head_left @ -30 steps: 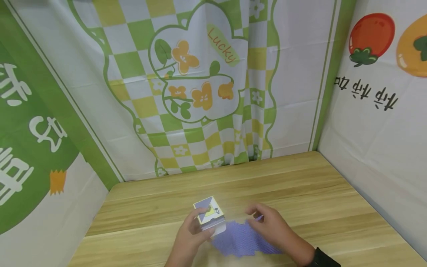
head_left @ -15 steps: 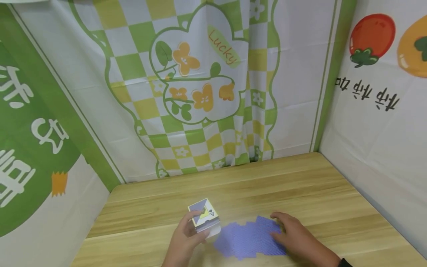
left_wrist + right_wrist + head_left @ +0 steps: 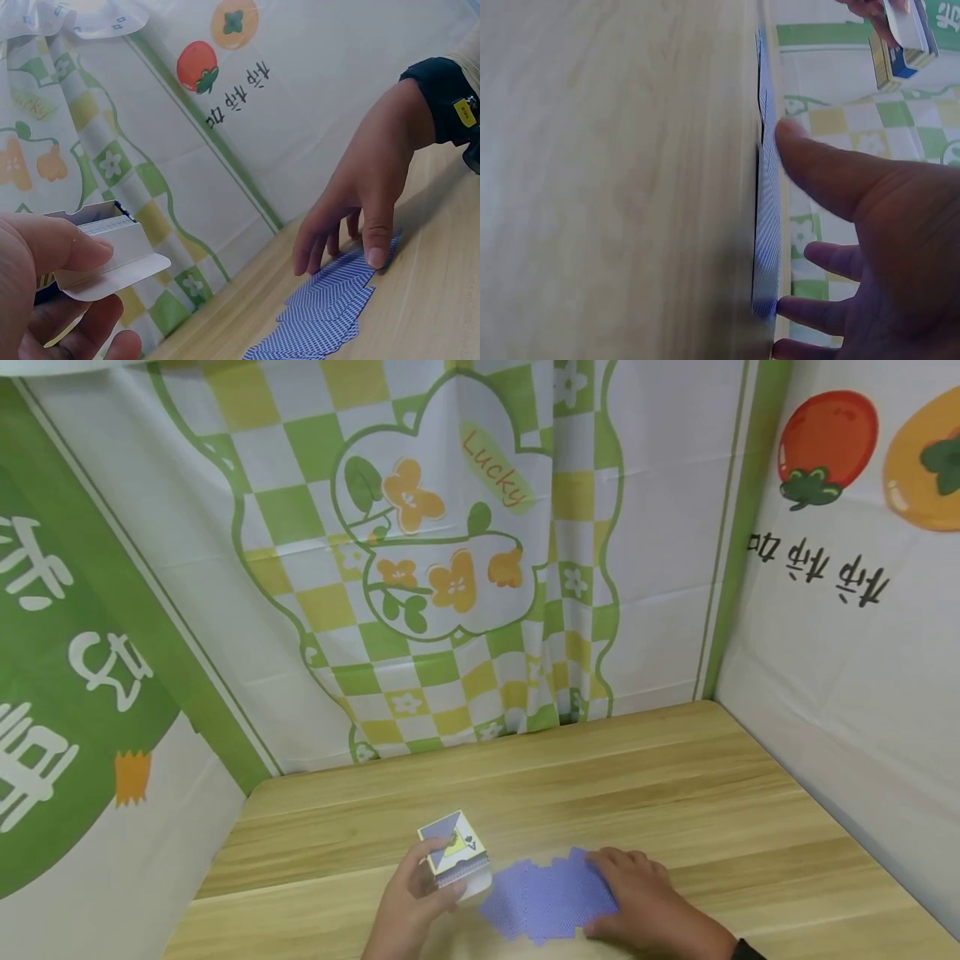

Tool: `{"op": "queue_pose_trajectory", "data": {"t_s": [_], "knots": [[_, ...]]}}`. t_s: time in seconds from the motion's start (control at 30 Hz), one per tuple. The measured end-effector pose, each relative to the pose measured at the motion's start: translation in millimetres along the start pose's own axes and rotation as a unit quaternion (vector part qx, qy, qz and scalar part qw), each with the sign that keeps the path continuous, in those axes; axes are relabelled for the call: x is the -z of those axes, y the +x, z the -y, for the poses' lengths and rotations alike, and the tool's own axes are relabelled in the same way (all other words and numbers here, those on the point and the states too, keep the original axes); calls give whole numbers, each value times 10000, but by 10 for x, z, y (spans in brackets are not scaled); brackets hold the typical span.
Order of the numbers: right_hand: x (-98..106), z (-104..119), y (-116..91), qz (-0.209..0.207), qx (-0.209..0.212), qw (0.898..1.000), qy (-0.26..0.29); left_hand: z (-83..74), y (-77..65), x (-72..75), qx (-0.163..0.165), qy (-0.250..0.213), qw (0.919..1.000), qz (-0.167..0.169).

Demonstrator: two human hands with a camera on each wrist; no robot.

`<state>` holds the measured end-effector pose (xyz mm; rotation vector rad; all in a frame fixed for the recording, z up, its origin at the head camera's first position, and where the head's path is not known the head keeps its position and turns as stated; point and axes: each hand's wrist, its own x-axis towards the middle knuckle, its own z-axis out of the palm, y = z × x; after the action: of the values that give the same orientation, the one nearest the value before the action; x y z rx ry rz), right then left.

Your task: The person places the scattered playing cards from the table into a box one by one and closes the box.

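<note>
My left hand (image 3: 408, 893) grips a playing-card box (image 3: 465, 856) above the table, its index finger across the printed ace face. The box's end flap (image 3: 124, 276) hangs open, and the pale edges of cards show inside the box in the left wrist view. Blue-patterned playing cards (image 3: 543, 900) lie face down in an overlapping spread to the right of the box. At the spread's right end is my right hand (image 3: 641, 902), with fingers at its far edge and thumb at its near edge. In the right wrist view its fingers (image 3: 814, 311) are spread, beside the cards.
A wood-grain table (image 3: 645, 777) carries the cards. Printed cloth (image 3: 450, 677) hangs behind it, with white cloth (image 3: 817, 643) along the right and green-and-white cloth on the left. A dark band (image 3: 442, 101) circles the right wrist.
My right hand has moved right, off the middle of the cards, then back in around their right end. More of the spread shows now. The left hand and box have shifted slightly left and down.
</note>
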<state>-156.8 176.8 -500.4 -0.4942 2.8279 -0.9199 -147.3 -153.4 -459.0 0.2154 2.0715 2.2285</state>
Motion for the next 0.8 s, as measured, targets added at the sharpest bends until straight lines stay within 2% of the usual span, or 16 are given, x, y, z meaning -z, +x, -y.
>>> {"op": "queue_pose_trajectory", "data": {"t_s": [0.2, 0.8], "knots": [[-11, 111, -4, 63, 274, 9992, -282, 7, -10, 1, 27, 97, 9999, 14], [-12, 252, 34, 489, 541, 9970, -247, -15, -28, -14, 109, 171, 9998, 52]]}}
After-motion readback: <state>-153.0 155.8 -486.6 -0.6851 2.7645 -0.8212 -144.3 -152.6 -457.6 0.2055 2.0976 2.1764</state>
